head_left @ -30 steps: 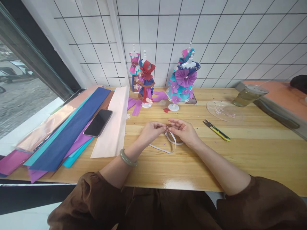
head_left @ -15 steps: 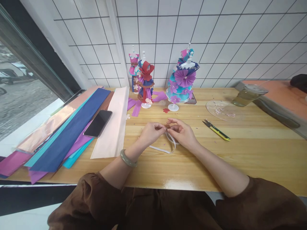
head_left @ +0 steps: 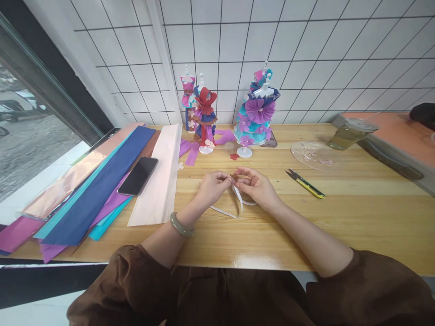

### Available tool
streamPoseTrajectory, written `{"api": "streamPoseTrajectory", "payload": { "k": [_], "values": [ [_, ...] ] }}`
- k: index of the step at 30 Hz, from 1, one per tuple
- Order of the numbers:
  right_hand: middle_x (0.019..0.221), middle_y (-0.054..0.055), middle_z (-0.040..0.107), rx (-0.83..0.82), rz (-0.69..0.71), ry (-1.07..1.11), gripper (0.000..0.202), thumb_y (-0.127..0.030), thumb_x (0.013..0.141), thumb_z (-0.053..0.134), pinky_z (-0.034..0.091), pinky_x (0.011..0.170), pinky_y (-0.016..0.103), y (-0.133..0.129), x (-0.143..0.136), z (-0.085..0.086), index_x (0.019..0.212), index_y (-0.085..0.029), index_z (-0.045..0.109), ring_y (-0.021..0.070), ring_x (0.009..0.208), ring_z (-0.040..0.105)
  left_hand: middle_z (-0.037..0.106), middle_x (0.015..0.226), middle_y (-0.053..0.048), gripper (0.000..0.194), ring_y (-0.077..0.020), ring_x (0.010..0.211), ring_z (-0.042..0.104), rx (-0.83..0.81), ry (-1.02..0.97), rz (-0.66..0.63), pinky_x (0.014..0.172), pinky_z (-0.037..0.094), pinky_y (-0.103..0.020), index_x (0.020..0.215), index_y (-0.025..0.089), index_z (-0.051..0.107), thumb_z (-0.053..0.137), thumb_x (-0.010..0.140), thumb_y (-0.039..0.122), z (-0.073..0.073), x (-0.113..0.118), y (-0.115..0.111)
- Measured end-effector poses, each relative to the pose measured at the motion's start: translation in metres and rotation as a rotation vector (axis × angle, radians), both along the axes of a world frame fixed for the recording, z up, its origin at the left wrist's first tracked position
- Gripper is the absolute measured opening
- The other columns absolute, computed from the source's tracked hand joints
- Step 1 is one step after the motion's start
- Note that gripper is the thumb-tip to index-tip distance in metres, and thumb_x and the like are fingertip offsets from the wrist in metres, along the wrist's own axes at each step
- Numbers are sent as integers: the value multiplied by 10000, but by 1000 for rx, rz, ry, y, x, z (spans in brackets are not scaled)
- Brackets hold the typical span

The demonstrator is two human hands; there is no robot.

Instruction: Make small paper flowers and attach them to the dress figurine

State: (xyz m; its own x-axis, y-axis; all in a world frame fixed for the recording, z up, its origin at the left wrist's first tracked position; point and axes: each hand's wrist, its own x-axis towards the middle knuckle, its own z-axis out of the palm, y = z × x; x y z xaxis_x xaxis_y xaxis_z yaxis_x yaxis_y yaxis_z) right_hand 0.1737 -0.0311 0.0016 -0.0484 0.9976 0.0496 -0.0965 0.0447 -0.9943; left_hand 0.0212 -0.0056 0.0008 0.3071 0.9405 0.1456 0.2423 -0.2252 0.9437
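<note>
My left hand (head_left: 215, 186) and my right hand (head_left: 258, 187) meet over the table, thumbs and fingertips pinched together. Between them is a small brown paper piece (head_left: 234, 177), perhaps a flower; fingers cover part of it. A narrow white strip (head_left: 239, 200) hangs in a loop below the fingertips and trails left along the wood. Under my right hand shows the edge of a round white-rimmed thing (head_left: 250, 203), mostly hidden. Just beyond the hands lies a red paper flower (head_left: 234, 156).
Behind stand small dress forms in red (head_left: 205, 118) and in turquoise and purple paper (head_left: 257, 118). Folded coloured paper (head_left: 102, 181) and a phone (head_left: 138, 176) lie left. Thread snips (head_left: 306, 184), a clear plate (head_left: 299, 158) and a lidded cup (head_left: 351, 134) sit right.
The fingertips have shifted slightly, and more of the brown paper piece shows. The hanging loop of the white strip has narrowed and swung a little left.
</note>
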Motion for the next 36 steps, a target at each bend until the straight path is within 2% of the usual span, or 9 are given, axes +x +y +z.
{"api": "streamPoseTrajectory", "payload": {
  "k": [7, 13, 19, 24, 31, 36],
  "values": [
    [1050, 63, 611, -100, 10, 118, 496, -182, 559, 734, 396, 908, 347, 2, 6, -5, 1026, -204, 567, 153, 917, 594, 628, 792, -28, 161, -129, 734, 564, 231, 93, -6, 666, 417, -225, 730, 161, 615, 482, 740, 252, 6, 1, -3],
    [1047, 57, 623, -231, 24, 241, 445, -124, 555, 727, 426, 896, 333, 1, 6, 0, 974, -209, 608, 149, 908, 604, 613, 806, -35, 151, -123, 732, 552, 260, 84, -7, 665, 411, -224, 731, 157, 607, 478, 743, 234, 6, 1, -2],
    [997, 43, 655, -231, 37, 310, 335, -129, 592, 710, 424, 925, 327, 0, 6, 4, 910, -204, 633, 168, 946, 601, 617, 800, -37, 169, -129, 749, 553, 232, 23, 22, 688, 418, -237, 740, 160, 610, 471, 752, 257, 5, 2, -1],
    [906, 35, 681, -200, -2, 300, 314, -131, 604, 704, 426, 930, 350, -2, 1, 3, 902, -201, 635, 177, 928, 611, 635, 796, -34, 210, -130, 721, 567, 105, -56, 44, 695, 433, -248, 784, 157, 614, 483, 748, 317, 0, 2, 1],
    [887, 17, 677, -238, 18, 425, 245, -78, 629, 658, 398, 976, 337, -1, 3, 0, 844, -195, 640, 168, 946, 601, 629, 766, -37, 221, -124, 718, 564, 17, -166, -2, 698, 436, -250, 765, 138, 606, 515, 723, 334, -2, 2, 3],
    [956, 31, 660, -207, 10, 375, 215, -115, 663, 637, 407, 970, 347, 1, 6, -3, 860, -203, 634, 185, 1004, 572, 610, 730, -31, 185, -110, 701, 554, -69, -267, -56, 699, 435, -241, 732, 130, 579, 538, 715, 310, 3, 2, 3]
  ]
}}
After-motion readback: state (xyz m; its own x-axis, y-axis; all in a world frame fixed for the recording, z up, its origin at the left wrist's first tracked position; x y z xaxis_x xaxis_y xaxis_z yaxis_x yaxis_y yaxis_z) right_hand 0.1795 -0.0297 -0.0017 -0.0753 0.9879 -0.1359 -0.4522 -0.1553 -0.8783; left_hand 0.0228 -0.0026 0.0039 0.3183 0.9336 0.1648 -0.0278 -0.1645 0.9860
